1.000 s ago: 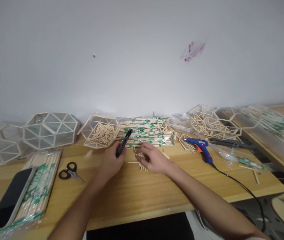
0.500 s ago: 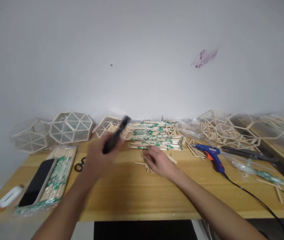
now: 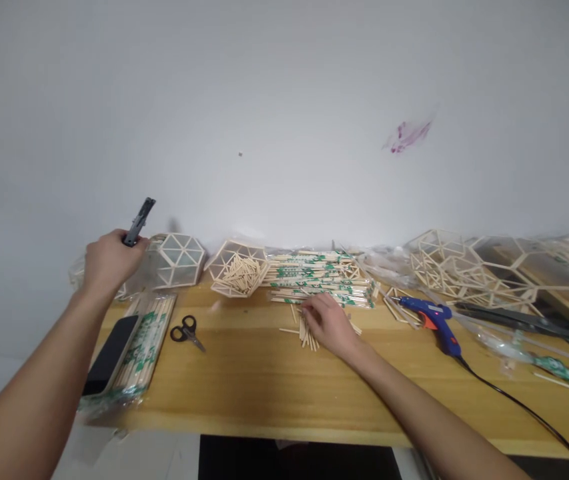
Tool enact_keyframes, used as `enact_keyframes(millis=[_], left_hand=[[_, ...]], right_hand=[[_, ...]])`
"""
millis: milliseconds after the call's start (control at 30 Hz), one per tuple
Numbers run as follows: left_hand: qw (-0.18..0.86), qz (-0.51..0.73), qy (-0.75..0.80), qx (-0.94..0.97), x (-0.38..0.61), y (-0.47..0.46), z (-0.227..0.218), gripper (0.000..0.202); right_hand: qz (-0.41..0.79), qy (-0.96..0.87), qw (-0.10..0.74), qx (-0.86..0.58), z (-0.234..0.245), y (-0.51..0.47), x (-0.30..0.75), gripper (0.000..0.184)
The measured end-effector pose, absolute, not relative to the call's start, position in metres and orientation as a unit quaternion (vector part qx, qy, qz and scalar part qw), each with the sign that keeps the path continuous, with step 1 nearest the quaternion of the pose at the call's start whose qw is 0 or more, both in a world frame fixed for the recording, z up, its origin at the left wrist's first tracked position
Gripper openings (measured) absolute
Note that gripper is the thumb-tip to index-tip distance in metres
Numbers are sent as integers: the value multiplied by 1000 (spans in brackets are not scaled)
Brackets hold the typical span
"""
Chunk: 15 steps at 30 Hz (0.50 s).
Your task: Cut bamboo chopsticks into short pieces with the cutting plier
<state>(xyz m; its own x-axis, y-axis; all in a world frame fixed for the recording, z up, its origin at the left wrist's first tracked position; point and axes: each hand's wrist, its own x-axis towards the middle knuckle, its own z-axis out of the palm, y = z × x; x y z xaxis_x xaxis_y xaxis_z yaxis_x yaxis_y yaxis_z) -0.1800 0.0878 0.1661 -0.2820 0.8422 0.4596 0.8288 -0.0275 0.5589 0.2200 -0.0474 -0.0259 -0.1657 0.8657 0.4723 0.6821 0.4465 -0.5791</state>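
Observation:
My left hand [image 3: 109, 261] is raised at the left, closed round a slim black tool [image 3: 139, 221] that sticks up from the fist. It hovers above a geodesic stick frame [image 3: 177, 259] at the table's back left. My right hand [image 3: 329, 323] rests palm down on the wooden table [image 3: 264, 380], its fingers on a small heap of short cut sticks [image 3: 307, 332]. Just behind that hand lies a stack of wrapped chopsticks [image 3: 314, 280].
A hexagonal frame full of cut sticks [image 3: 238, 273] stands behind centre. Black scissors [image 3: 187, 331], a chopstick packet [image 3: 144, 347] and a dark phone [image 3: 111, 353] lie at the left. A blue glue gun [image 3: 431, 320] with its cord, and several hexagon lattices [image 3: 464, 267], are at the right.
My left hand has swung from the table's middle up and far to the left, carrying the black tool. The view has shifted left. My right hand stays on the cut sticks.

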Motion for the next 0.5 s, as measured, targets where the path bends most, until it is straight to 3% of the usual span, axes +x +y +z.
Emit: enact_keyframes(millis=[100, 233, 333, 500], left_hand=[[-84, 326, 719, 609, -172, 87, 163, 27], [-90, 382, 670, 630, -139, 67, 157, 21], [1, 427, 615, 663, -100, 44, 139, 27], [152, 363, 494, 775, -31, 10, 87, 27]], right_hand=[[107, -749, 395, -521, -27, -46, 220, 12], [81, -739, 398, -537, -26, -45, 219, 14], [57, -722, 404, -558, -25, -43, 221, 15], [12, -688, 416, -594, -23, -38, 231, 27]])
